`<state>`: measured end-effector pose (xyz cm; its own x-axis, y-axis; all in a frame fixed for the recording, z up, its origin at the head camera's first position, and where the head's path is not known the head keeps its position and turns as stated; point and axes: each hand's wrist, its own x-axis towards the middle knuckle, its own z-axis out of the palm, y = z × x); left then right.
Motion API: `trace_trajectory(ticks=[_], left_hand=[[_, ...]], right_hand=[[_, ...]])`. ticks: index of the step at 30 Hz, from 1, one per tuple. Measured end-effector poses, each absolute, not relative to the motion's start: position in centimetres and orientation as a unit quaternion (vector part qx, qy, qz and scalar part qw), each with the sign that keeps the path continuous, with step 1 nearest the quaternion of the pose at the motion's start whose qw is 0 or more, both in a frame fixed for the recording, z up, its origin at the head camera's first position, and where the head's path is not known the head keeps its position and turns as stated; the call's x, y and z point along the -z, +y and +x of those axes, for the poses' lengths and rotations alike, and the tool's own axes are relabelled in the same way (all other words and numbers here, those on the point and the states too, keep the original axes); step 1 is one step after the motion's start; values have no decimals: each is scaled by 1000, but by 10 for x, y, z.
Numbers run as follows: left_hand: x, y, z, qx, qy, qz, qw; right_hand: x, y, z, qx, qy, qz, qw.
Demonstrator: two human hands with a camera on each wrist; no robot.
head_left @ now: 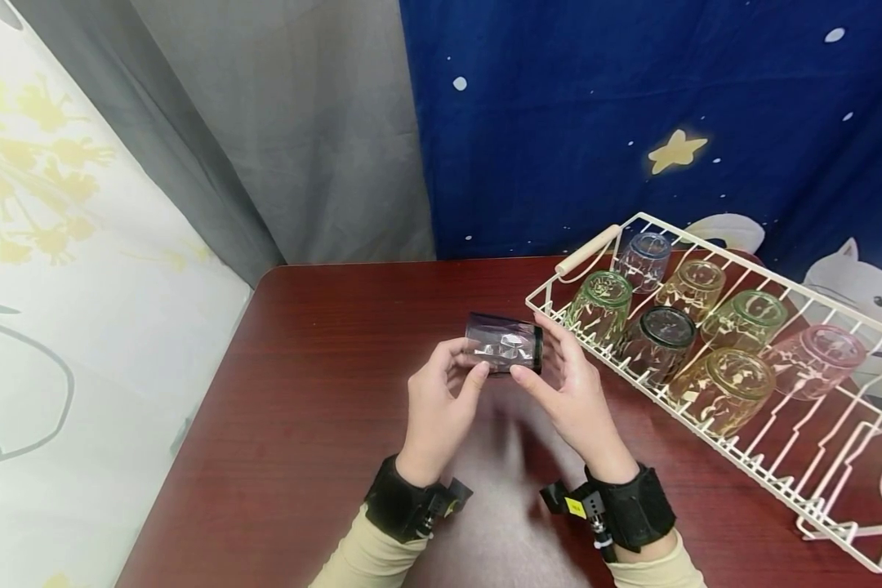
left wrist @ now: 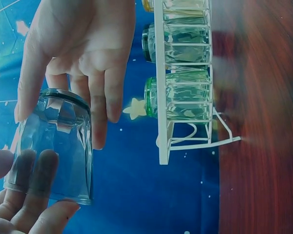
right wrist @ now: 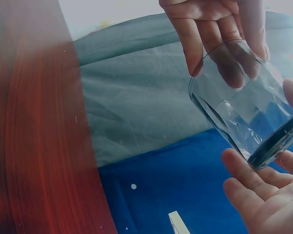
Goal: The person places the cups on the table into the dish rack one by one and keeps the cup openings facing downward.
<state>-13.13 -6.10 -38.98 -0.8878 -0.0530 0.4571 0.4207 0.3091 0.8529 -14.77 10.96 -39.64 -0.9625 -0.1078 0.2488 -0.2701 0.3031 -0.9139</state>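
Observation:
A clear, grey-tinted drinking glass (head_left: 503, 339) with a thick dark base lies sideways in the air between both hands, above the table. Its mouth points left and its base points right. My left hand (head_left: 437, 400) holds the mouth end, thumb in front and fingers around the rim, as the right wrist view shows through the glass (right wrist: 234, 107). At the base end, my right hand (head_left: 576, 392) grips with its thumb on the near side and fingers behind. The left wrist view has the glass (left wrist: 63, 141) with its dark base towards the right hand.
To the right stands a white wire rack (left wrist: 160, 141) with a wooden handle (head_left: 588, 250). Several upside-down tinted glasses sit in it, among them a green glass (head_left: 601, 306) near the right hand and a pink glass (head_left: 816, 359). Curtains hang behind the dark red table (head_left: 301, 408).

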Motion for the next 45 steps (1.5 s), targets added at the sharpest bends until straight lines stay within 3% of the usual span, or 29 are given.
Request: trace_trajectory(ticks=[22,33,39,45], left_hand=[[389,-67,-138,516,-820,-149,196],[388,-85,-143,455,-866,-142,150],[392,-99,-146,351,-910,-137,171],[398,-115,-147,289,-933,-133,166]], right_hand=[[372,117,-140,-601,-783,104,123],[356,138,-140,-642,-725,66,242],[347,159,-138,-666,-681,26,303],[342,181,-133,-593,-717,-53,362]])
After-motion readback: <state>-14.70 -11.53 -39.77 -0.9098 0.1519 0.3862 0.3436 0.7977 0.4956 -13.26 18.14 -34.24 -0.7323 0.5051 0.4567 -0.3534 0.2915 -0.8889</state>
